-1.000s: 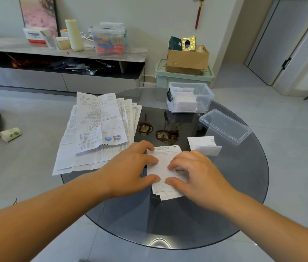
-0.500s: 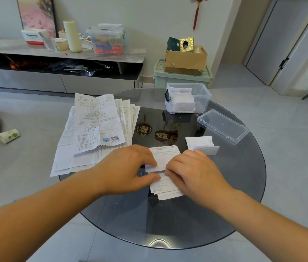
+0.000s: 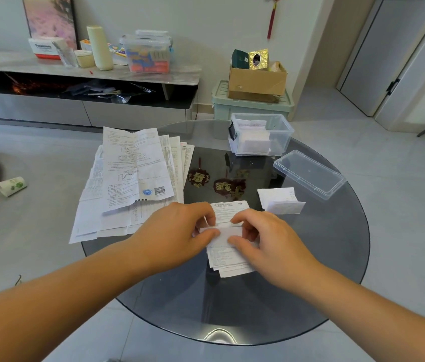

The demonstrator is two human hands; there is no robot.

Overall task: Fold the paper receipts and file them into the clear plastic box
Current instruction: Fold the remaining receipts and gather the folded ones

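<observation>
Where receipt (image 3: pixel 225 254) lies — glass table (image 3: pixel 232 304), seemingly tiled floor (image 3: pixel 402 205)

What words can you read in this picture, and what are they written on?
"Panasonic": a guess only, blurred, on the white and red box on the shelf.
Big sheet: print, a square code and a blue round mark, all too small to read.
Receipt being folded: a heading and lines, too small to read.
Red ornaments showing in the glass table: gold characters, too blurred to read.
Nothing else is readable.

Matt paper receipts (image 3: pixel 228 253), glossy glass table (image 3: pixel 323 270), clear plastic box (image 3: pixel 280 138)
</observation>
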